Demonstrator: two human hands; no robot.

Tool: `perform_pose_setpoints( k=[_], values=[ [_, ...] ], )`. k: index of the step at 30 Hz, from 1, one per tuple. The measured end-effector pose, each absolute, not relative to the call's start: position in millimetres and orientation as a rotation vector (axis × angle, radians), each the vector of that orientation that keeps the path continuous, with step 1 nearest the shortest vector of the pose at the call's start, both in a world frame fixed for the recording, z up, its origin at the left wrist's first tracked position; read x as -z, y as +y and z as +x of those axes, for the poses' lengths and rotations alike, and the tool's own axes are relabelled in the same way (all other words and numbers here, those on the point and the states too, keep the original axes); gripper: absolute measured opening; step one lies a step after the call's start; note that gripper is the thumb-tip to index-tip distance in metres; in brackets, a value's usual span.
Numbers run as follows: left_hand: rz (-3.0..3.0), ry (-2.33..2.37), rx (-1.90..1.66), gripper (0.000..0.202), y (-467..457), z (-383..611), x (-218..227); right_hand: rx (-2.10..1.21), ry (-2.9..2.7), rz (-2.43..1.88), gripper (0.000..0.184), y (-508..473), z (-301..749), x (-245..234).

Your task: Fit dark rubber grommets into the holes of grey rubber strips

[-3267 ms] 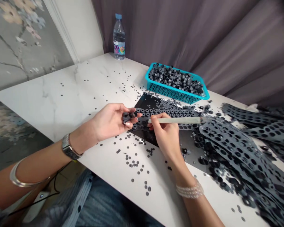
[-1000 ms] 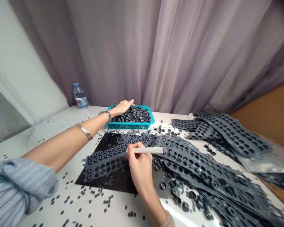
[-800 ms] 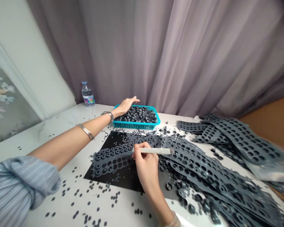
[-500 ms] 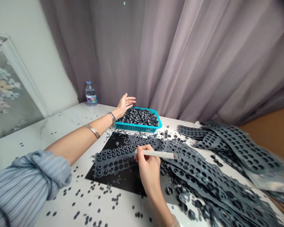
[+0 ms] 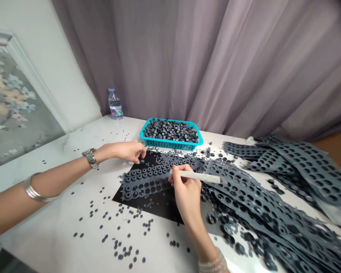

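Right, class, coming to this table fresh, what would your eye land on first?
Probably the turquoise basket heaped with dark rings at the far edge of the table, and the sprawl of punched grey sheets on the right. In the middle, the right hand holds a pale stick over a ringed grey strip on a black mat, the left hand at the mat's far corner.

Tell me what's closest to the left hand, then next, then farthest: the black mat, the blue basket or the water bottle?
1. Flat black mat, right at the left hand's fingertips.
2. Turquoise plastic basket, just behind it to the right.
3. Clear plastic water bottle, farthest back, slightly left.
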State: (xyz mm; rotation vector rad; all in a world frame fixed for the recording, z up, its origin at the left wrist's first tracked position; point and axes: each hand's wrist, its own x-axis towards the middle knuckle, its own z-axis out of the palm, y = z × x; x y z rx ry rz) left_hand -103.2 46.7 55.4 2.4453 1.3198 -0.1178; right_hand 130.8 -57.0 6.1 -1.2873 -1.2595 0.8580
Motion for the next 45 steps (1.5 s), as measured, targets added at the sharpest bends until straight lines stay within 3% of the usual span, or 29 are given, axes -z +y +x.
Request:
perform_pose_setpoints(
  k=[4, 8, 15, 24, 31, 35, 40, 45],
  values=[
    [2.437, 1.311, 0.007, 0.016, 46.5, -100.2, -32.9, -0.874, -1.254, -1.295, 0.031, -57.0, 132.4, -3.9],
    [2.481, 1.281, -0.094, 0.010, 49.8, -95.2, -45.9, -0.874, -1.247, -1.286, 0.031, -57.2, 133.4, -4.4],
    [2.582, 1.304, -0.539, 0.027, 107.1, -25.9, -95.3, -0.886, -1.273, -1.279, 0.032, -59.0, 130.3, -2.9],
    [2.601, 1.292, -0.596, 0.044, 145.5, 15.7, -101.1, -0.828, -1.276, -1.277, 0.030, -56.6, 135.4, -0.7],
    [2.442, 1.478, -0.711, 0.034, 73.3, -39.1, -95.0, -0.853, -1.280, -1.250, 0.028, -57.6, 134.9, -2.7],
    [2.341, 1.507, -0.568, 0.023, -9.2, -81.2, -67.7, -0.991, -1.318, -1.206, 0.027, -58.1, 127.3, 2.0],
    [2.260, 1.568, -0.446, 0.022, -76.4, -111.2, -30.5, -1.173, -1.538, -1.167, 0.026, -61.4, 100.2, 9.3],
    [2.231, 1.587, -0.523, 0.027, -84.6, -112.4, -13.6, -1.117, -1.717, -1.182, 0.024, -59.2, 81.1, 10.6]
  ],
)
